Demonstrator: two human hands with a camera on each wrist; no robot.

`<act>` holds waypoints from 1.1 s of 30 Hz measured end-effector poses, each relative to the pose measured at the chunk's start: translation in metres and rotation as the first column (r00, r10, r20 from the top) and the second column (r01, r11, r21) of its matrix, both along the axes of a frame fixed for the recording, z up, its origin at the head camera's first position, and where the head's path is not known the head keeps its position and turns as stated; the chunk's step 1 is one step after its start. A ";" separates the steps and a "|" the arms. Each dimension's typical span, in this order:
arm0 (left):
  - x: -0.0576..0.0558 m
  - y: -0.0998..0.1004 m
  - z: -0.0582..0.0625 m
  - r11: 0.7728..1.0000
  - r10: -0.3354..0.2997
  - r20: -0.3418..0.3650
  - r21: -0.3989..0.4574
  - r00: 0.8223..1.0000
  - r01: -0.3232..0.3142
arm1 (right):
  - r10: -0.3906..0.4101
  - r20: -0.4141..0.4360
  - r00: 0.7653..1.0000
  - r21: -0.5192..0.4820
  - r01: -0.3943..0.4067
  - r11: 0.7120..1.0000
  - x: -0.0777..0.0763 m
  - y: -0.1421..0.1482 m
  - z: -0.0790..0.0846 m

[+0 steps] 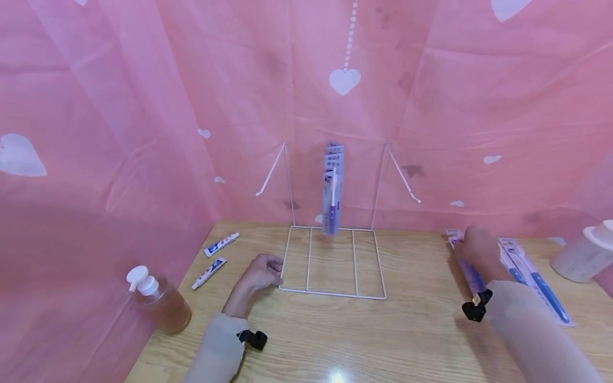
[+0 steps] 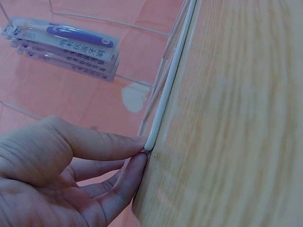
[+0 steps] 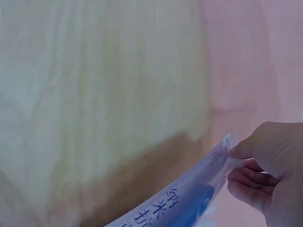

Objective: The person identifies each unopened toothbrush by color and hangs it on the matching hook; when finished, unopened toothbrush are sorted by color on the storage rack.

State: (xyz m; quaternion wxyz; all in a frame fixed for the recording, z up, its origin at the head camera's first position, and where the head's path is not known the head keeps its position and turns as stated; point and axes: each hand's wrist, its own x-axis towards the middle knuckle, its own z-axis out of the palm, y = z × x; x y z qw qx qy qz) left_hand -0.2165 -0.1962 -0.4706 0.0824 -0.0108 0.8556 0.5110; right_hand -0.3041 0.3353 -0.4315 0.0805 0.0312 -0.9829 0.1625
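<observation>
My left hand [image 1: 261, 272] pinches the near left corner of a white wire rack [image 1: 330, 292] between thumb and fingers, as the left wrist view [image 2: 71, 165] shows close up. Several packaged toothbrushes [image 1: 332, 197] hang one behind another at the middle of the rack's back. Over on the right side, my right hand [image 1: 479, 252] pinches the end of a packaged toothbrush [image 3: 175, 198] by thumb and fingers; a blue handle shows through its clear wrapping. More packaged toothbrushes [image 1: 541, 282] lie on the table beside that hand.
Two small toothpaste tubes [image 1: 221, 244] lie left of the rack. A pump bottle [image 1: 163, 303] with amber liquid stands at the left edge, a white container [image 1: 581, 255] at the far right. Two white wire arms [image 1: 403, 175] stick out from the rack's upper ends. Pink cloth [image 1: 239, 106] hangs behind.
</observation>
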 end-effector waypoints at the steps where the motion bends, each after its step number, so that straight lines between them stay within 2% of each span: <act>1: 0.000 0.000 0.000 1.000 -0.002 -0.006 0.000 1.000 0.002 | 0.002 -0.026 1.000 -0.015 -0.002 1.000 0.001 -0.001 0.003; 7: 0.001 -0.002 -0.002 0.999 0.007 -0.033 0.037 0.999 -0.005 | -0.011 -0.156 0.988 -0.086 -0.003 0.996 0.005 -0.012 0.027; 13: 0.000 -0.002 -0.004 0.999 0.006 -0.040 0.053 0.999 -0.004 | 0.004 -0.258 0.966 -0.091 -0.029 0.995 0.013 -0.027 0.054; 18: 0.001 -0.002 -0.003 0.999 0.005 -0.037 0.049 0.999 -0.003 | 0.003 -0.270 0.963 -0.114 -0.034 0.993 0.028 -0.042 0.080; 24: 0.002 -0.001 -0.002 0.999 -0.002 -0.044 0.052 0.999 0.004 | -0.017 -0.310 0.951 -0.171 -0.038 0.984 0.056 -0.064 0.109; 33: 0.003 0.001 0.001 1.000 0.019 0.002 0.020 1.000 -0.019 | 0.028 -0.492 0.870 -0.166 -0.125 0.978 0.097 -0.093 0.135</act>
